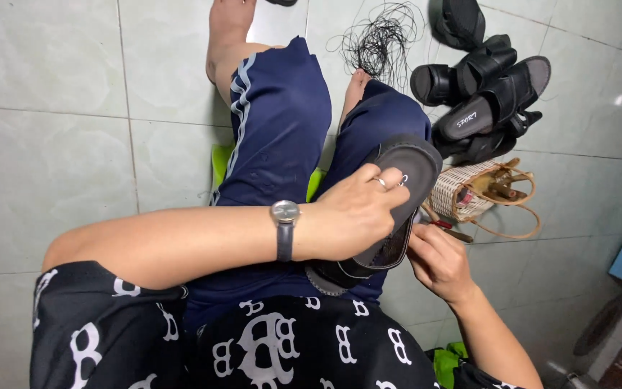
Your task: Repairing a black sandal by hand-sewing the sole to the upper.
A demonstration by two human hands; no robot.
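Black rubbery sandal (406, 167) between both hands

Informal home shoe-repair spot, pale tiled floor (52, 79), pile of black sandals (484, 101), tangle of black thread (383, 36), woven basket bag (462, 191)

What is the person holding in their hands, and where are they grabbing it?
A dark sandal. The left hand grips it across the top of the sole, while the right hand touches its side edge; what those fingers pinch cannot be told.

Pale glossy tile floor (52, 65), grey grout.
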